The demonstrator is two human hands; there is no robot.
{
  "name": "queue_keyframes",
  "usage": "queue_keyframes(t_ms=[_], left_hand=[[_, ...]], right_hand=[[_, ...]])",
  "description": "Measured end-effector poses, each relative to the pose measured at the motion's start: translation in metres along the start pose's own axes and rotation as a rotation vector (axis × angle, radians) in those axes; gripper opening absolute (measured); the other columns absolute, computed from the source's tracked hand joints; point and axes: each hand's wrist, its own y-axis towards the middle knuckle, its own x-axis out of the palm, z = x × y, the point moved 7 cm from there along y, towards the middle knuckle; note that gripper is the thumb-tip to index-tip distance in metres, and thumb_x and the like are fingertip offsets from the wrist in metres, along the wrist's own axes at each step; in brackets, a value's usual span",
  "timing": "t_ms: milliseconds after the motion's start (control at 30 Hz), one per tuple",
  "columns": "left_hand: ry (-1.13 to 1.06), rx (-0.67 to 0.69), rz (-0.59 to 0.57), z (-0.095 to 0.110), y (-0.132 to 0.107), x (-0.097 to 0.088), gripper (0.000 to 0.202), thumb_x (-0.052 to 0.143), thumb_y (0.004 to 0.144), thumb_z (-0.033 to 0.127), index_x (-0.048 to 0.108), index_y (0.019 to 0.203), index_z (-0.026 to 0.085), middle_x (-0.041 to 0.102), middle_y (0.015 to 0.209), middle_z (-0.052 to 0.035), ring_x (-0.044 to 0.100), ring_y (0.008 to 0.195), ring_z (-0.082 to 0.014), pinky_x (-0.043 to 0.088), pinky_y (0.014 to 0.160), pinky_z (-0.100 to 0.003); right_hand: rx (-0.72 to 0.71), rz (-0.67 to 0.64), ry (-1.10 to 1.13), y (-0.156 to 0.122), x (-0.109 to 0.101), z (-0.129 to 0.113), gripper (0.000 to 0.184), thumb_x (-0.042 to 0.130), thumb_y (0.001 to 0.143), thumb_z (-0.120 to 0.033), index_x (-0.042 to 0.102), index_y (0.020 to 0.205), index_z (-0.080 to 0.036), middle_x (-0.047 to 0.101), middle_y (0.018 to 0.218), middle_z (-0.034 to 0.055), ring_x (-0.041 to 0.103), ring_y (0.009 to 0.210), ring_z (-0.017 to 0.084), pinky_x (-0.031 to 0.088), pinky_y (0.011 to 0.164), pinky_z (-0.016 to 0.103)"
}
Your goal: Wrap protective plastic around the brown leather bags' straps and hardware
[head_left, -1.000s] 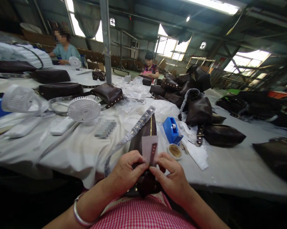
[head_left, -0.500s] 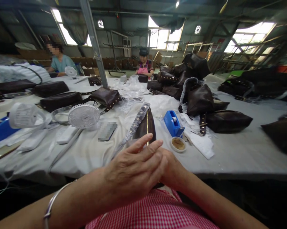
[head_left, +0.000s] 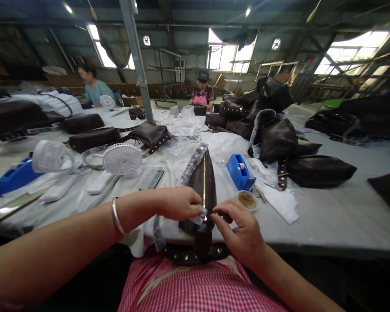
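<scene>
A dark brown leather bag (head_left: pixel 210 173) with a gold zipper lies lengthwise in front of me, its near end by the table edge. A studded strap (head_left: pixel 192 163) in clear plastic runs along its left side. My left hand (head_left: pixel 182 203) is closed over the zipper, pinching a small piece of crumpled clear wrap (head_left: pixel 200 216). My right hand (head_left: pixel 242 229) is at the bag's near right side, fingers curled and thumb near the zipper end; what they grip, if anything, is unclear. A bare studded strap (head_left: pixel 182 255) hangs at my lap.
Right of the bag stand a blue tape dispenser (head_left: pixel 239 172) and a small tub (head_left: pixel 247 200) of brown stuff. Left are a phone (head_left: pixel 152 178), a white fan (head_left: pixel 122 159) and another blue dispenser (head_left: pixel 14 175). More bags (head_left: pixel 321 170) are piled around; two people sit across.
My hands, together before with the left laid over the right, have separated over the bag. The left now pinches a piece of wrap at the zipper. The view has shifted slightly left.
</scene>
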Motion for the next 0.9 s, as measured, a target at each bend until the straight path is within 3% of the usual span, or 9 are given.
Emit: queue_keyframes(t_ms=[167, 267, 367, 467, 633, 700, 767, 833, 900], left_hand=[[-0.595, -0.226, -0.107, -0.026, 0.005, 0.024, 0.024, 0.056, 0.078, 0.040, 0.048, 0.066, 0.021, 0.038, 0.051, 0.0084, 0.032, 0.042, -0.0084, 0.023, 0.040, -0.024], [-0.702, -0.202, -0.111, -0.026, 0.005, 0.028, 0.029, 0.060, 0.076, 0.043, 0.046, 0.064, 0.020, 0.038, 0.050, 0.0087, 0.031, 0.042, -0.0077, 0.023, 0.040, -0.023], [-0.646, -0.099, -0.126, -0.021, 0.001, 0.027, 0.037, 0.053, 0.085, 0.052, 0.046, 0.066, 0.020, 0.037, 0.049, 0.0086, 0.030, 0.042, -0.0082, 0.023, 0.041, -0.023], [-0.461, 0.026, -0.061, -0.017, -0.004, 0.022, 0.040, 0.049, 0.090, 0.055, 0.053, 0.073, 0.019, 0.043, 0.057, 0.0067, 0.036, 0.049, -0.0089, 0.029, 0.046, -0.023], [-0.014, 0.183, 0.138, -0.001, -0.009, 0.019, 0.028, 0.049, 0.094, 0.037, 0.058, 0.076, 0.017, 0.053, 0.067, 0.0033, 0.045, 0.060, -0.0099, 0.034, 0.058, -0.023], [0.078, 0.196, 0.182, 0.004, -0.011, 0.019, 0.027, 0.046, 0.095, 0.032, 0.057, 0.075, 0.017, 0.054, 0.066, 0.0027, 0.046, 0.059, -0.0098, 0.034, 0.057, -0.023], [0.115, 0.188, 0.199, 0.007, -0.012, 0.019, 0.027, 0.045, 0.095, 0.030, 0.056, 0.073, 0.017, 0.055, 0.065, 0.0025, 0.046, 0.058, -0.0097, 0.033, 0.056, -0.022], [0.122, 0.190, 0.194, 0.009, -0.012, 0.020, 0.027, 0.045, 0.095, 0.029, 0.055, 0.072, 0.018, 0.056, 0.065, 0.0024, 0.046, 0.058, -0.0096, 0.033, 0.056, -0.022], [0.127, 0.187, 0.202, 0.010, -0.012, 0.019, 0.026, 0.045, 0.094, 0.028, 0.055, 0.072, 0.018, 0.057, 0.066, 0.0022, 0.047, 0.059, -0.0098, 0.034, 0.057, -0.022]], right_hand=[[-0.210, -0.052, -0.220, -0.004, 0.014, -0.032, 0.026, 0.072, 0.083, -0.026, 0.063, 0.105, -0.015, 0.064, 0.093, 0.0094, 0.058, 0.085, 0.024, 0.049, 0.074, 0.038], [-0.283, -0.055, -0.331, -0.002, 0.021, -0.040, 0.006, 0.061, 0.090, -0.018, 0.065, 0.094, -0.015, 0.064, 0.086, 0.0089, 0.057, 0.080, 0.022, 0.046, 0.071, 0.037], [-0.238, -0.065, -0.261, 0.000, 0.022, -0.034, 0.018, 0.050, 0.094, -0.011, 0.065, 0.085, -0.016, 0.062, 0.079, 0.0067, 0.056, 0.074, 0.019, 0.045, 0.068, 0.033], [-0.052, -0.073, -0.112, 0.000, 0.019, -0.017, 0.019, 0.051, 0.095, -0.015, 0.064, 0.082, -0.017, 0.059, 0.077, 0.0047, 0.056, 0.073, 0.017, 0.044, 0.067, 0.030], [0.208, -0.075, 0.033, -0.008, 0.020, 0.011, 0.017, 0.059, 0.091, -0.019, 0.062, 0.075, -0.019, 0.059, 0.071, -0.0001, 0.055, 0.065, 0.013, 0.042, 0.060, 0.026], [0.197, -0.057, 0.025, -0.009, 0.020, 0.013, 0.015, 0.060, 0.091, -0.019, 0.062, 0.076, -0.019, 0.059, 0.072, -0.0002, 0.056, 0.066, 0.013, 0.043, 0.061, 0.026], [0.147, -0.006, -0.001, -0.009, 0.016, 0.012, 0.002, 0.062, 0.089, -0.018, 0.064, 0.089, -0.019, 0.061, 0.078, 0.0006, 0.057, 0.069, 0.014, 0.045, 0.064, 0.027], [0.066, 0.029, -0.029, -0.007, 0.011, 0.008, 0.018, 0.063, 0.089, -0.017, 0.061, 0.107, -0.019, 0.064, 0.088, 0.0031, 0.059, 0.075, 0.015, 0.047, 0.067, 0.028], [-0.040, 0.003, -0.053, -0.004, 0.011, 0.000, 0.019, 0.061, 0.091, -0.016, 0.061, 0.110, -0.019, 0.064, 0.092, 0.0050, 0.060, 0.080, 0.016, 0.049, 0.071, 0.029]])
